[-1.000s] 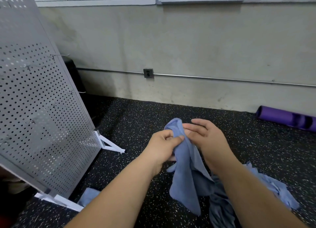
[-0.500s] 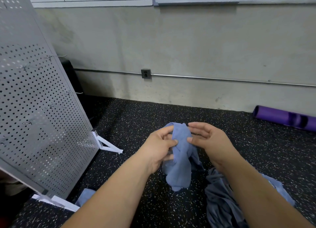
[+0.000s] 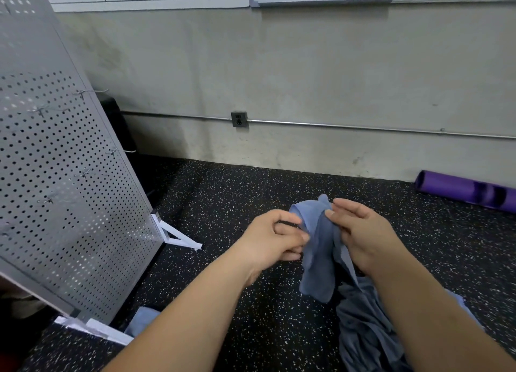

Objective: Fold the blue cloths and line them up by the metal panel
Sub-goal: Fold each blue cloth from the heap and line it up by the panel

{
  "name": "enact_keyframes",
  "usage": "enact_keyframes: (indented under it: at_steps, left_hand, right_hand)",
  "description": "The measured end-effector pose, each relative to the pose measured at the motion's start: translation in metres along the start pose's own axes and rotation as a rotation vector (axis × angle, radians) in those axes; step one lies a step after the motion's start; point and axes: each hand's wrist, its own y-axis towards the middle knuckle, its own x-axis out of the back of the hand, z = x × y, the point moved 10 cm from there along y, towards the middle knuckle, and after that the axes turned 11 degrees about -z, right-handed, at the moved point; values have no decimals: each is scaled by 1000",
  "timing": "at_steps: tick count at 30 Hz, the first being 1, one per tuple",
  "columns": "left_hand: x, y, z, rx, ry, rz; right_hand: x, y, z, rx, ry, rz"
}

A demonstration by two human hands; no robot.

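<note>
My left hand and right hand are both pinching the blue cloth, which is hanging over the floor. Cloth pile lying under my right forearm; perforated metal panel standing apart, left.

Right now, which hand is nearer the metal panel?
Left. The left hand sits between the metal panel and the held blue cloth; the right hand is beyond the cloth, farther away.

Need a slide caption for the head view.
Left hand and right hand hold a bunched blue cloth near the metal panel.
</note>
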Motion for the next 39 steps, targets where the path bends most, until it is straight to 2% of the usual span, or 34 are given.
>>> enact_keyframes:
  at_steps: [5,9,11,13,17,21,25,29,33,39]
  left_hand:
    - [4,12,9,-157,287,-146]
    - [6,12,0,-323,473,-238]
    - [17,6,-17,-412,444,-367]
    - [31,-1,-34,-458,311,-491]
    - [51,-10,-45,-423,90,-636]
    - [42,-11,-31,-299,-133,-651]
    - [17,-12,-10,-158,-239,-573]
    - [7,-16,-4,-94,-257,-513]
    - [1,-14,-2,-65,-253,-439]
    - [16,-9,-4,-71,-284,-498]
  right_hand:
    - [-10,-6,-5,-64,91,47]
    - [-8,-2,-6,-105,240,22]
    - [-2,0,-2,-86,268,-17]
    - [9,3,3,-15,202,-82]
    - [25,2,13,127,106,-210]
    - [14,-7,8,117,141,-196]
    - [-15,-22,-15,3,33,-24]
    - [-24,-33,-18,10,-54,60]
    - [-22,-24,-19,-48,0,93]
    - [-24,-20,-27,-199,158,133]
